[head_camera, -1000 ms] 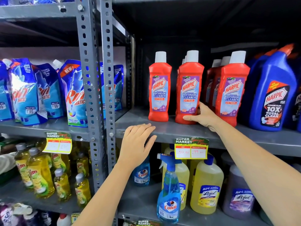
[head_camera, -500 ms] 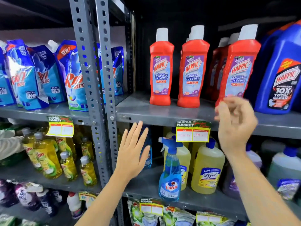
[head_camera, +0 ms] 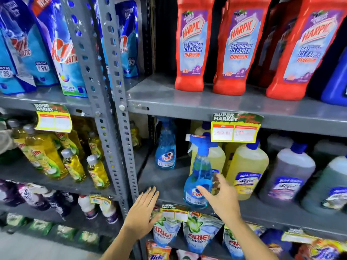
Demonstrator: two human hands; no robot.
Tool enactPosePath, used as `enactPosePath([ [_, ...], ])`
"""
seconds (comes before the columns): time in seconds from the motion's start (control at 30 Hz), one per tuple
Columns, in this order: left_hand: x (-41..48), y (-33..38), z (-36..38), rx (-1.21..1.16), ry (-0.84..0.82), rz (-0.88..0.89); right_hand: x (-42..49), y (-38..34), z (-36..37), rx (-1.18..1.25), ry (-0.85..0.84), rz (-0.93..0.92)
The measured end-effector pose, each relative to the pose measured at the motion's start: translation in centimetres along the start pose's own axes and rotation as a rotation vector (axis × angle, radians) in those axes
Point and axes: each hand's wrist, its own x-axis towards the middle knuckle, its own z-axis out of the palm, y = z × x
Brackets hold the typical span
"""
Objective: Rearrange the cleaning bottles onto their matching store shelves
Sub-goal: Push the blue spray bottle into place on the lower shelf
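A blue Colin spray bottle (head_camera: 198, 171) stands at the front edge of the middle shelf (head_camera: 165, 182). My right hand (head_camera: 221, 197) is open right beside its lower body, fingers spread, touching or nearly touching it. A second Colin spray bottle (head_camera: 166, 149) stands further back to the left. My left hand (head_camera: 142, 212) is open and flat against the shelf's front edge, holding nothing. Three red Harpic bathroom cleaner bottles (head_camera: 191, 44) stand on the shelf above.
Yellow Lizol bottles (head_camera: 246, 169) and grey ones (head_camera: 289, 175) fill the middle shelf to the right. A grey perforated upright (head_camera: 112, 117) divides the racks. Left rack holds Rin pouches (head_camera: 62, 53) and yellow Vim bottles (head_camera: 45, 154). Ariel pouches (head_camera: 201, 233) hang below.
My view has dropped and come closer. My right hand left the Harpic shelf and came down to the front Colin bottle. My left hand slid down to the middle shelf's edge.
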Motion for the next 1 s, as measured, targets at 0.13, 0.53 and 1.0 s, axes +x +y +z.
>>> enactPosePath([
  [0.13, -0.2, 0.3, 0.3, 0.043, 0.035, 0.021, -0.1, 0.7, 1.9, 0.002, -0.027, 0.060],
  [0.53, -0.3, 0.0, 0.9, 0.013, 0.107, 0.077, 0.7, -3.2, 6.9, -0.019, 0.004, 0.045],
  [1.0, -0.4, -0.1, 0.7, 0.104, 0.082, 0.055, 6.2, -5.7, 9.7, -0.024, -0.273, 0.013],
])
